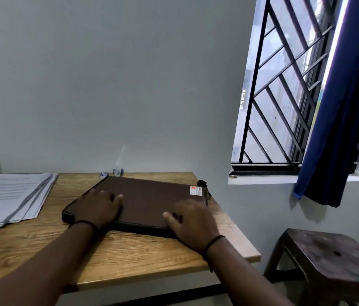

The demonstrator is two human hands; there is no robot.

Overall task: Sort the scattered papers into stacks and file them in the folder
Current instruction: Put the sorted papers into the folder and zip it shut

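Both hands, left hand (100,206) and right hand (193,224), rest flat, fingers relaxed, gripping nothing, on the closed brown folder (150,199); opening it comes next, papers (8,195) waiting stacked.

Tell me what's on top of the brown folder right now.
Both hands rest flat on the closed brown folder: left hand near its left end, right hand at the near right. A small label sits at its far right corner. Its contents are hidden.

One folder (150,197), one paper stack (8,195), two hands, one stool (333,261).
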